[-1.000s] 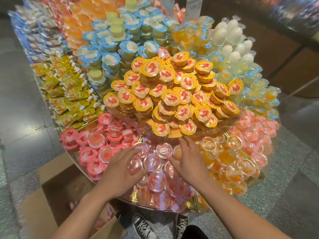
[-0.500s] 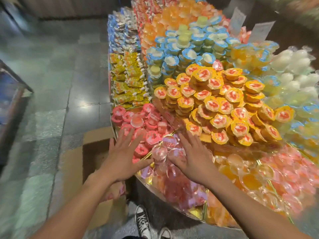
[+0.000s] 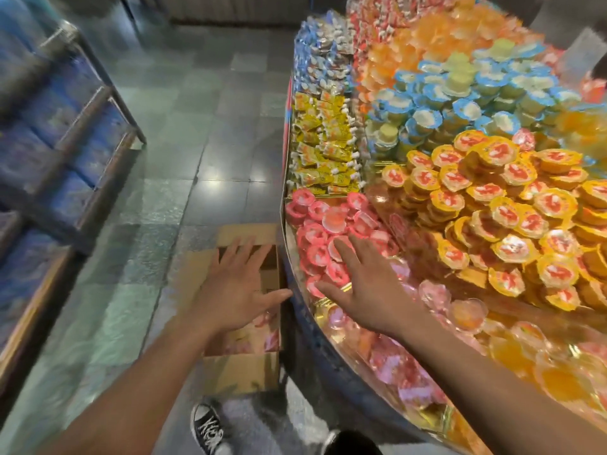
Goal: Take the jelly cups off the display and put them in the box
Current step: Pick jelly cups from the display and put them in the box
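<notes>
A cardboard box [image 3: 241,369] stands open on the floor against the display's left edge, with several pink jelly cups [image 3: 253,339] inside. My left hand [image 3: 236,284] hovers over the box, fingers spread and holding nothing. My right hand [image 3: 364,280] reaches flat over the pink-lidded jelly cups [image 3: 317,254] at the display's near-left corner, fingers straight, nothing gripped. Clear pink jelly cups [image 3: 391,362] lie along the display's front edge below my right forearm.
The curved display edge [image 3: 297,303] runs between box and cups. A heap of yellow-lidded cups [image 3: 512,221] rises to the right; blue-lidded cups [image 3: 460,100] and yellow packets [image 3: 323,152] lie behind. A metal rack [image 3: 65,149] stands at left across the tiled floor. My shoes [image 3: 207,428] are below.
My view has swung left toward the box. Both hands moved left off the clear pink cups: the left now hangs over the box, the right over the pink-lidded cups.
</notes>
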`<act>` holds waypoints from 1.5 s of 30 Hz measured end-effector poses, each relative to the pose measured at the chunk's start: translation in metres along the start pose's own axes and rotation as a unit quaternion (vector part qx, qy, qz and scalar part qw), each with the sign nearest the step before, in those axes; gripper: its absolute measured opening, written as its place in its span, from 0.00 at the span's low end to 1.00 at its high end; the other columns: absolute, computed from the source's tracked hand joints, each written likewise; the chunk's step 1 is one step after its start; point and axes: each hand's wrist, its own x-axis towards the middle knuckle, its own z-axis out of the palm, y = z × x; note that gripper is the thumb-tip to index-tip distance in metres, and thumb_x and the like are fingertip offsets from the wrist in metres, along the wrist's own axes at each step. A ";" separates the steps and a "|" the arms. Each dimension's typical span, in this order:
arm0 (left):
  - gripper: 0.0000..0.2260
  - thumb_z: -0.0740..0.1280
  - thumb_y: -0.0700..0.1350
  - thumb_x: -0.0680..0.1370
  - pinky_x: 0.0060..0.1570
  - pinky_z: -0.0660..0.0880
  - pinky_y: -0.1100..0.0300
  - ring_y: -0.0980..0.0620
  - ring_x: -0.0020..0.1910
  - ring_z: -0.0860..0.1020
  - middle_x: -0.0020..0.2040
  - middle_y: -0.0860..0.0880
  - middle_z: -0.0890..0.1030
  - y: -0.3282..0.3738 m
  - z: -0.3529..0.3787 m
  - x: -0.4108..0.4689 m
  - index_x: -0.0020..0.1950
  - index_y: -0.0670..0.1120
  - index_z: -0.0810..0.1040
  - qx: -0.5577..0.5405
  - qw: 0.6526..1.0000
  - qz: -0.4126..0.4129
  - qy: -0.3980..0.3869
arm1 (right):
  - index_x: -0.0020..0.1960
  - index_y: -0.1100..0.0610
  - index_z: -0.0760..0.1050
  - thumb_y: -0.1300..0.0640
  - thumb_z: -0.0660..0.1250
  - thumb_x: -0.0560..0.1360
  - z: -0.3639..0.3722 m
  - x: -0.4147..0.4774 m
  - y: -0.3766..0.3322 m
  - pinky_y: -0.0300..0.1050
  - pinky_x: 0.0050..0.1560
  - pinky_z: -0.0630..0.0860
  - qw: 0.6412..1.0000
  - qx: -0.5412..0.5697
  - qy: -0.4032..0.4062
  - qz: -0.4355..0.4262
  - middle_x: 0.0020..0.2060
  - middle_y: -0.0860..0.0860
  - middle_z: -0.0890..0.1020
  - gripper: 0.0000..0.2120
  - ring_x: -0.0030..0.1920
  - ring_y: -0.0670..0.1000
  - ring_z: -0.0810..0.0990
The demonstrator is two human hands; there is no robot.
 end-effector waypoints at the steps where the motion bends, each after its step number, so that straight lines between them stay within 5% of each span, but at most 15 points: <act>1: 0.51 0.45 0.81 0.64 0.78 0.45 0.42 0.48 0.81 0.42 0.83 0.49 0.45 -0.013 -0.003 0.000 0.82 0.55 0.47 0.005 1.000 0.004 -0.002 | 0.82 0.51 0.49 0.20 0.38 0.69 0.005 0.006 -0.011 0.65 0.76 0.56 1.000 0.000 0.001 0.002 0.81 0.56 0.51 0.51 0.81 0.60 0.48; 3: 0.46 0.52 0.78 0.70 0.79 0.43 0.44 0.48 0.81 0.41 0.83 0.49 0.44 -0.041 -0.009 0.003 0.82 0.55 0.48 0.009 1.000 0.013 -0.011 | 0.82 0.52 0.48 0.18 0.31 0.65 0.013 0.018 -0.035 0.65 0.76 0.56 1.000 0.001 0.003 0.013 0.81 0.56 0.51 0.56 0.81 0.61 0.49; 7: 0.44 0.58 0.74 0.73 0.77 0.42 0.45 0.48 0.81 0.41 0.82 0.50 0.43 -0.091 -0.027 0.014 0.81 0.55 0.47 0.031 0.998 0.044 -0.032 | 0.82 0.54 0.48 0.24 0.42 0.69 0.025 0.038 -0.083 0.61 0.78 0.53 0.998 0.028 0.015 0.052 0.81 0.56 0.52 0.51 0.81 0.60 0.49; 12: 0.51 0.43 0.79 0.63 0.78 0.41 0.44 0.48 0.81 0.41 0.83 0.50 0.45 -0.155 -0.042 0.037 0.81 0.55 0.49 0.039 0.993 0.104 -0.044 | 0.82 0.57 0.51 0.26 0.46 0.73 0.054 0.064 -0.134 0.62 0.77 0.57 0.994 0.040 0.037 0.091 0.80 0.58 0.57 0.48 0.80 0.61 0.54; 18: 0.59 0.35 0.84 0.56 0.78 0.43 0.41 0.48 0.81 0.41 0.82 0.50 0.45 -0.193 -0.043 0.066 0.81 0.55 0.48 0.068 0.985 0.139 -0.076 | 0.81 0.57 0.55 0.20 0.36 0.70 0.076 0.084 -0.166 0.60 0.76 0.58 0.989 0.073 0.036 0.123 0.79 0.58 0.60 0.54 0.78 0.61 0.58; 23: 0.59 0.33 0.84 0.56 0.78 0.38 0.46 0.49 0.80 0.39 0.82 0.50 0.44 -0.212 -0.020 0.093 0.82 0.55 0.46 0.068 0.981 0.150 -0.100 | 0.80 0.59 0.57 0.22 0.39 0.73 0.106 0.108 -0.160 0.63 0.73 0.63 0.986 0.086 0.003 0.142 0.77 0.60 0.62 0.51 0.77 0.62 0.61; 26: 0.59 0.28 0.83 0.56 0.78 0.41 0.44 0.49 0.80 0.39 0.82 0.50 0.44 -0.226 0.002 0.113 0.82 0.55 0.46 0.070 0.983 0.141 -0.096 | 0.80 0.59 0.58 0.23 0.41 0.74 0.123 0.129 -0.151 0.63 0.72 0.65 0.986 0.096 -0.013 0.138 0.76 0.60 0.64 0.49 0.76 0.62 0.63; 32: 0.49 0.45 0.80 0.67 0.78 0.39 0.45 0.48 0.80 0.38 0.83 0.49 0.44 -0.256 0.057 0.162 0.82 0.54 0.46 0.057 0.985 0.127 -0.100 | 0.80 0.59 0.56 0.24 0.44 0.73 0.175 0.183 -0.132 0.58 0.78 0.58 0.988 0.095 -0.015 0.118 0.77 0.60 0.62 0.49 0.78 0.61 0.59; 38: 0.58 0.30 0.83 0.57 0.78 0.40 0.45 0.48 0.80 0.38 0.82 0.50 0.42 -0.299 0.142 0.214 0.82 0.55 0.43 0.042 0.983 0.120 -0.132 | 0.82 0.54 0.47 0.36 0.58 0.81 0.264 0.230 -0.111 0.55 0.79 0.53 0.984 0.104 -0.045 0.136 0.81 0.53 0.53 0.39 0.81 0.55 0.48; 45: 0.54 0.39 0.81 0.62 0.79 0.43 0.44 0.48 0.81 0.41 0.83 0.49 0.44 -0.357 0.256 0.289 0.82 0.54 0.46 0.052 0.977 0.161 -0.133 | 0.82 0.53 0.48 0.36 0.57 0.81 0.394 0.282 -0.085 0.52 0.80 0.51 0.983 0.089 -0.030 0.157 0.81 0.52 0.53 0.38 0.81 0.54 0.48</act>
